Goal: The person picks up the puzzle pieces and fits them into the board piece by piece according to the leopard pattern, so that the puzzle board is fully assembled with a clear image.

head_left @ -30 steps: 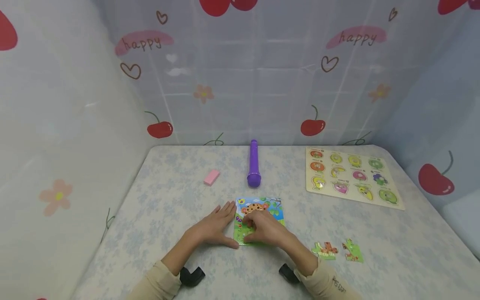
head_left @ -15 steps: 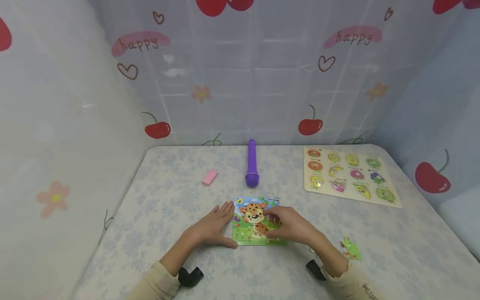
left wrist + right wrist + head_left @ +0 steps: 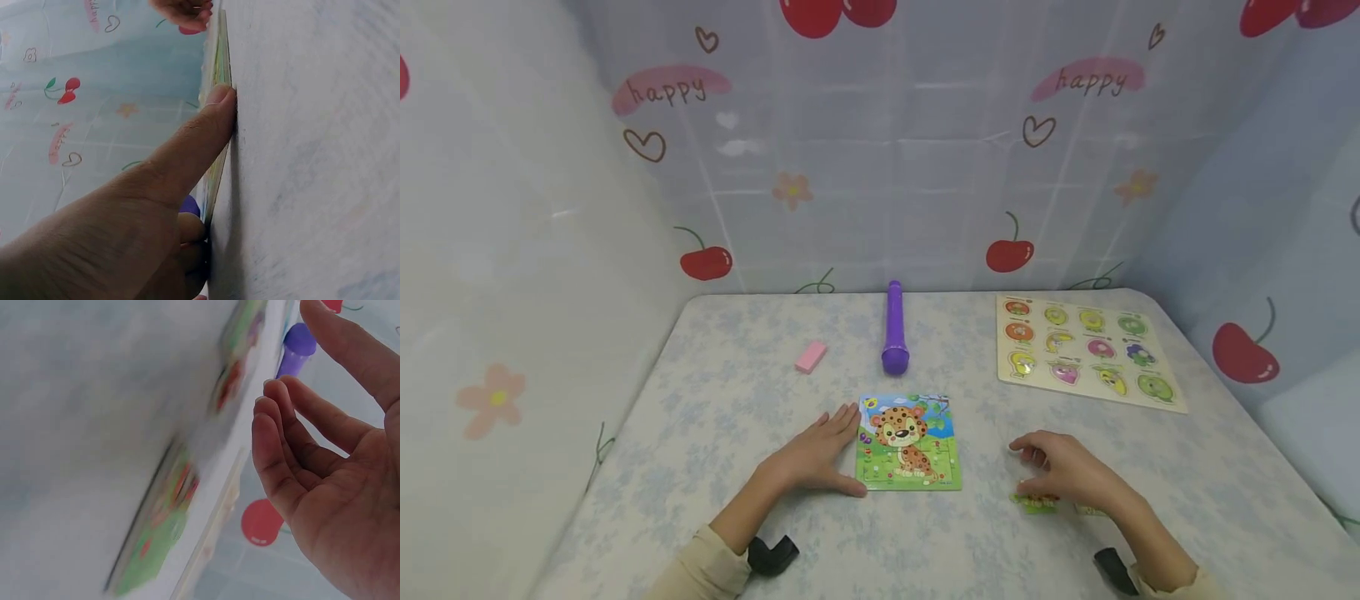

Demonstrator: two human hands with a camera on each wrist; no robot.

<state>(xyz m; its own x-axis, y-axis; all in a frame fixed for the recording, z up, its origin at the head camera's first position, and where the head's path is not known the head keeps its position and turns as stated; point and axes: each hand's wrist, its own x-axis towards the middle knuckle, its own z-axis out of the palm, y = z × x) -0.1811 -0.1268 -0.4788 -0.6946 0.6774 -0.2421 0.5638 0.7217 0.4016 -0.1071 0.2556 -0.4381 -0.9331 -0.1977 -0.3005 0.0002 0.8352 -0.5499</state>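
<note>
A jigsaw puzzle [image 3: 910, 443] with a spotted cub picture lies flat on the table in the head view. My left hand [image 3: 820, 454] rests along its left side, fingers extended. In the left wrist view the thumb [image 3: 190, 144] touches the edge of the puzzle board [image 3: 215, 181]. Off to the right, my right hand [image 3: 1071, 473] hovers over two loose puzzle pieces, its fingers loosely bent and nothing held. One piece [image 3: 1037, 506] shows below the thumb; the other piece [image 3: 1088, 510] is mostly hidden by the hand. The right wrist view shows a green-and-red piece [image 3: 159, 537] apart from the palm.
A purple toy microphone [image 3: 895, 329] lies behind the puzzle, with a pink block [image 3: 811, 357] to its left. A fruit-picture board [image 3: 1090, 354] lies at the back right. Patterned curtains [image 3: 865, 150] stand behind and beside the table.
My right hand has left the puzzle and moved right to the loose pieces, uncovering the cub picture. My left hand stays at the puzzle's left side.
</note>
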